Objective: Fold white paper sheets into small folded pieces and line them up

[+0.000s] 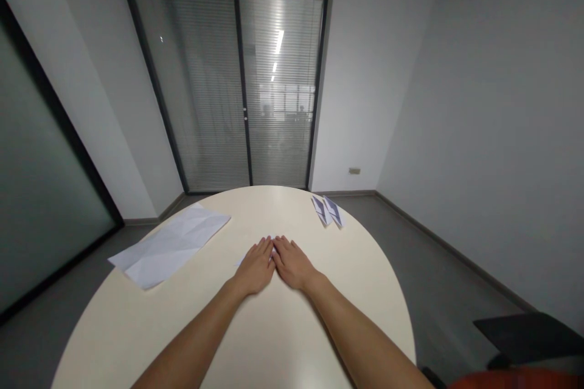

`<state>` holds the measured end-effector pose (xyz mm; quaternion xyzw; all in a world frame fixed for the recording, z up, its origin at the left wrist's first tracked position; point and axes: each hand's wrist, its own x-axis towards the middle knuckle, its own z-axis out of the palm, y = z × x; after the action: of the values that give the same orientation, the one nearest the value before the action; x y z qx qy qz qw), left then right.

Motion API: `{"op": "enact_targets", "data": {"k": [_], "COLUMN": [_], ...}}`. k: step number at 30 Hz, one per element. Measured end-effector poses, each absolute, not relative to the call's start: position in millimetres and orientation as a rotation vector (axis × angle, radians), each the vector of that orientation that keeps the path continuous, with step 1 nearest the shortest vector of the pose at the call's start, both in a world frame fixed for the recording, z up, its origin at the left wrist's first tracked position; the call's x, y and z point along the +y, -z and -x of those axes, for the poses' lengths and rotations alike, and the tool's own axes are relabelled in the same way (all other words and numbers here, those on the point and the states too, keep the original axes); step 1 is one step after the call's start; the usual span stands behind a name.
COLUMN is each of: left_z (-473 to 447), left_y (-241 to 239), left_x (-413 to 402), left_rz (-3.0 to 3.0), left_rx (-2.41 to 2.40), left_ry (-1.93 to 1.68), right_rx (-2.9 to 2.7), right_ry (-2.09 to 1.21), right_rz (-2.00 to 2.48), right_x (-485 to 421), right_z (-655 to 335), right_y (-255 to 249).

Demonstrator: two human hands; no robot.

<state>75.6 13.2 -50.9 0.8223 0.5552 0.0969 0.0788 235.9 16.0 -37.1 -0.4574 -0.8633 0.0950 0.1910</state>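
My left hand [256, 266] and my right hand [292, 262] lie flat side by side on the cream round table [255, 340], fingers stretched out and touching at the inner edges. Both press down on a small white piece of paper [272, 250], almost wholly hidden beneath them; only slivers show at the fingertips and by my left hand. Both forearms reach in from the bottom of the view.
A large creased white sheet [171, 244] lies at the table's left edge. Two small folded paper pieces [328, 211] sit at the far right rim. Glass doors with blinds [237, 85] stand behind. A dark chair [529, 334] is at the lower right.
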Motion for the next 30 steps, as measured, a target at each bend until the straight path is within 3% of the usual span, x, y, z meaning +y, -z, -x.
{"op": "enact_targets", "data": {"k": [6,30], "left_z": [-72,-54], "left_y": [51,45], "left_x": [3,-11], "left_rz": [-2.488,-2.526], "left_rx": [1.592,1.631], "left_ry": [-0.499,-0.331], "right_rx": [-2.468,-2.399], "right_ry": [-0.335,-0.492], "right_rz": [1.329,1.044], "right_x": [12,26], "right_z": [-235,-242], "right_y": [37,47]}}
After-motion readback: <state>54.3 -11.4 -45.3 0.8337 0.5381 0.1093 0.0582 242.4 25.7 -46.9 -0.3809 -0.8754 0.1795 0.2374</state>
